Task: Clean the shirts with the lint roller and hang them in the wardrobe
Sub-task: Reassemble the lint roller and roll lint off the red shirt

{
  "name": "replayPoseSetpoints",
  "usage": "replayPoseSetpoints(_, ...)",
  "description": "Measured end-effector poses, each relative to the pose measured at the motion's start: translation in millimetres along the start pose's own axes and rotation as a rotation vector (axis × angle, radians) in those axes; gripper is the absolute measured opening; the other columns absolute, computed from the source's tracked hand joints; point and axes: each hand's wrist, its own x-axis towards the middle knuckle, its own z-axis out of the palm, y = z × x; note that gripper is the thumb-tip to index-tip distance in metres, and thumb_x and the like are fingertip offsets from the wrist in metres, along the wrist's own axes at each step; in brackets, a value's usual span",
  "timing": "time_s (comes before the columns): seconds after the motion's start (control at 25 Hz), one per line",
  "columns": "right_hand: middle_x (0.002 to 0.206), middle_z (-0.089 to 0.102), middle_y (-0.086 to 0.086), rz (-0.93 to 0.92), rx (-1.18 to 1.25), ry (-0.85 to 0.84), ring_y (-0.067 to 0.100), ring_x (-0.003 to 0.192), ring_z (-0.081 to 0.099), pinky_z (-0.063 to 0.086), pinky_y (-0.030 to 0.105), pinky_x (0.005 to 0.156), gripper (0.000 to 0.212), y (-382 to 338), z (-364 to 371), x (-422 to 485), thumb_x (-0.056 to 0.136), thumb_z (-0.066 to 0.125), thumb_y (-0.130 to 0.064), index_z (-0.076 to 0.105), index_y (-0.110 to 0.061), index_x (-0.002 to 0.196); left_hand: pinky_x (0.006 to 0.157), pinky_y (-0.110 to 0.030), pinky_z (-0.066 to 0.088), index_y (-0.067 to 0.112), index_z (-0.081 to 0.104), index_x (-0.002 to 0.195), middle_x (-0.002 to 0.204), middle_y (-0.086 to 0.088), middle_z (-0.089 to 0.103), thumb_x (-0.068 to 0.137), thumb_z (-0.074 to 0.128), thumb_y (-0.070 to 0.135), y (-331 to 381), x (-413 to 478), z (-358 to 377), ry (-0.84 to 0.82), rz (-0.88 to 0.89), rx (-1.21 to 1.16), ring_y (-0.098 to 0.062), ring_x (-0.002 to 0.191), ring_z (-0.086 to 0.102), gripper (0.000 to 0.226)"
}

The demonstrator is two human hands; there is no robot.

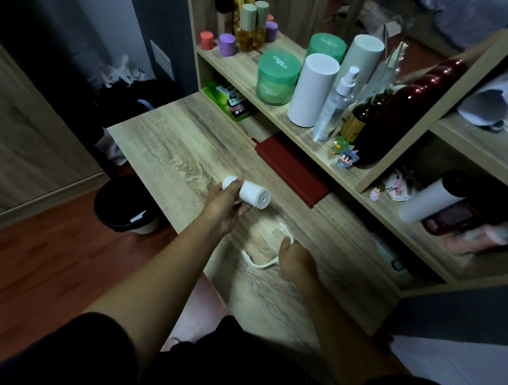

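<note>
Gripping smooth white plastic cylinder lint roller [254, 196] in my left hand [225, 211]; right hand [297, 262] pinches curved white strip [259, 262] at five o'clock. At one, dark-red flat box [293, 168]; at nine, black round bin [118, 205].

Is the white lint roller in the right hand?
No, the left hand grips the white lint roller over the desk, while the right hand holds a thin white curved piece.

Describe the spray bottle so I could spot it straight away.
Look at the wooden shelf above the desk. Near its front edge, between the nearer white cylinder and a brown bottle, stands the spray bottle: the only slim, clear one, topped by a white nozzle.
</note>
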Motion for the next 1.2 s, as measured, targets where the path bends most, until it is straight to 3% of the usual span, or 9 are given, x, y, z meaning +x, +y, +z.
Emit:
replayPoseSetpoints(0.12,0.1,0.068,0.014,-0.065,0.037,0.043,0.031,0.092,0.065,0.05,0.041,0.083,0.077,-12.9,-10.2,-2.1,0.087,0.006,-0.065,0.057,-0.011,0.109,0.058,-0.03,0.059,0.011,0.048,0.107,0.106,-0.012,0.055,0.093,0.053,0.016,3.8,-0.1,-5.9,-0.006,-0.022,0.024,-0.019,0.088,0.06,0.016)
replayPoseSetpoints(0.24,0.112,0.066,0.011,-0.29,0.051,0.113,0.03,0.103,0.061,0.046,0.039,0.087,0.063,-38.4,-40.1,-8.5,0.094,0.012,-0.055,0.056,-0.017,0.12,0.053,-0.026,0.054,0.009,0.046,0.119,0.097,-0.007,0.055,0.092,0.051,0.018,9.9,-1.7,-15.4,-0.029,-0.016,0.197,-0.017,0.082,0.058,0.029)
replayPoseSetpoints(0.44,0.105,0.068,0.01,-0.474,-0.05,0.113,0.031,0.1,0.061,0.044,0.04,0.085,0.057,-65.6,-71.6,-9.0,0.098,0.013,-0.047,0.056,-0.018,0.12,0.06,-0.029,0.05,0.016,0.042,0.128,0.097,-0.007,0.057,0.089,0.053,0.015,13.7,-4.8,-24.6,-0.14,0.044,0.454,-0.02,0.077,0.06,0.041)
replayPoseSetpoints(0.76,0.105,0.068,0.011,-0.505,-0.095,0.037,0.032,0.102,0.06,0.043,0.039,0.082,0.057,-73.3,-72.8,-3.9,0.097,0.011,-0.049,0.055,-0.02,0.119,0.066,-0.031,0.051,0.024,0.048,0.12,0.094,-0.008,0.06,0.089,0.053,0.011,15.3,-14.5,-22.7,-0.251,0.051,0.516,-0.021,0.078,0.061,0.034)
replayPoseSetpoints(1.2,0.1,0.069,0.01,-0.497,-0.059,0.007,0.03,0.097,0.064,0.046,0.041,0.088,0.059,-71.4,-71.7,-0.3,0.096,0.011,-0.052,0.058,-0.02,0.108,0.067,-0.031,0.053,0.031,0.05,0.114,0.096,-0.01,0.059,0.091,0.052,0.011,12.8,-18.7,-21.2,-0.268,0.064,0.514,-0.021,0.082,0.061,0.03)
